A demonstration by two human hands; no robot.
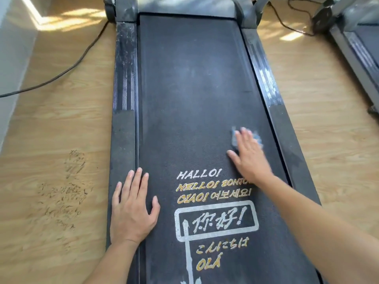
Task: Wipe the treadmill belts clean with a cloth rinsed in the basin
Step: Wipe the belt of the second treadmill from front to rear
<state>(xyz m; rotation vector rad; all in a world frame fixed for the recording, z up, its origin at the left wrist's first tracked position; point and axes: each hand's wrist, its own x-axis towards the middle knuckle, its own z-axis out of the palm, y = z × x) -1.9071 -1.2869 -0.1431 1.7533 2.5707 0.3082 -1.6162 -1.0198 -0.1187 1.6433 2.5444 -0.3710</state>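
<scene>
Pressing is done by the right hand (250,158), fingers straight, on the cloth (257,138) near the right edge of the belt (194,78); left hand (133,210) is spread flat at the left edge. Cloth is judged soft, limp, best bunched.

1. The right hand (251,155) presses flat on a blue cloth (257,138), near the right edge of the black treadmill belt (190,89).
2. The left hand (132,210) rests flat, with straight fingers (137,181), across the left side rail (123,140) and the belt edge.
3. Printed greetings (213,191) lie between the hands.
</scene>
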